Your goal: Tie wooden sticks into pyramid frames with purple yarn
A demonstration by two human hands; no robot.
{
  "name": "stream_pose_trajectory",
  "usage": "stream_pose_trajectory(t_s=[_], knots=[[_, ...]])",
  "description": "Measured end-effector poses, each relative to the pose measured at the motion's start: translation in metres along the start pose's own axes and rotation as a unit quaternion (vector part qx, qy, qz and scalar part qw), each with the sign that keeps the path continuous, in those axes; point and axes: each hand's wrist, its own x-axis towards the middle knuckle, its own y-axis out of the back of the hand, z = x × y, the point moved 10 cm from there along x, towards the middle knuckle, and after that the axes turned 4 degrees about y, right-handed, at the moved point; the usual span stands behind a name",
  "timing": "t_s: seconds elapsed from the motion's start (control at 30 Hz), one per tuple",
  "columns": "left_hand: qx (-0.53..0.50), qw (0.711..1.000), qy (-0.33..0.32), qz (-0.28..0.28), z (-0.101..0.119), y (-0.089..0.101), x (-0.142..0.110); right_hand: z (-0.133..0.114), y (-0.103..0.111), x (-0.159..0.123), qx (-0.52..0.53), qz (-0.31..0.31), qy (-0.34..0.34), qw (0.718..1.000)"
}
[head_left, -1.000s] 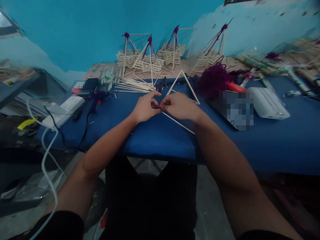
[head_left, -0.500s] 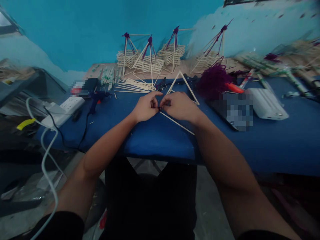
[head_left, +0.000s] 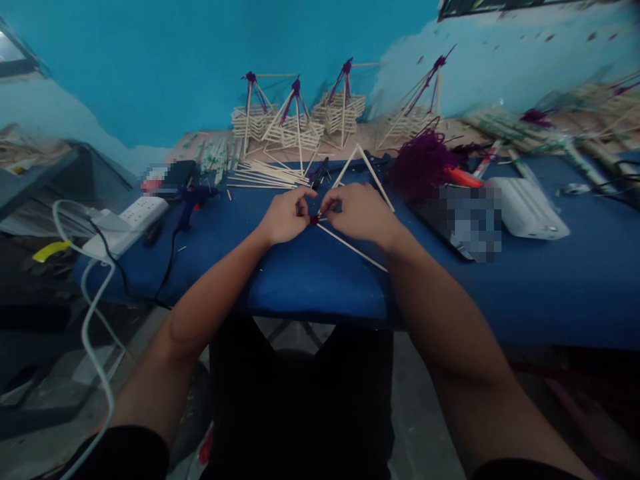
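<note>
Left hand (head_left: pixel 287 217) pinches purple yarn (head_left: pixel 314 219) at end of stick (head_left: pixel 353 247), likely steadying it; right hand (head_left: pixel 357 210) curled narrow just beside, hold unclear; bench (head_left: pixel 320 287) probably supports stick.

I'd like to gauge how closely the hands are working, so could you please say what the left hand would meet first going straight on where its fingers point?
Beyond the purple yarn beside it, the left hand would probably meet the right hand first, though depth between them is unclear.
</note>
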Motion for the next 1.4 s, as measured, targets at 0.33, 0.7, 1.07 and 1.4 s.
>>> stream_pose_trajectory(t_s=[0.33, 0.7, 1.07, 1.4], knots=[[0.052, 0.999, 0.006, 0.0, 0.002, 0.002, -0.002, 0.003, -0.004, 0.002, -0.008, 0.004, 0.009, 1.0], [0.145, 0.989, -0.026, -0.012, 0.015, 0.0, -0.006, -0.008, -0.008, 0.003, -0.089, -0.038, 0.038, 0.995], [0.209, 0.977, -0.009, -0.035, 0.022, 0.001, -0.01, 0.006, -0.009, 0.0, -0.089, -0.024, -0.054, 0.994], [0.216, 0.975, -0.024, -0.05, 0.024, -0.002, -0.011, 0.019, -0.022, 0.011, -0.056, -0.03, -0.044, 0.997]])
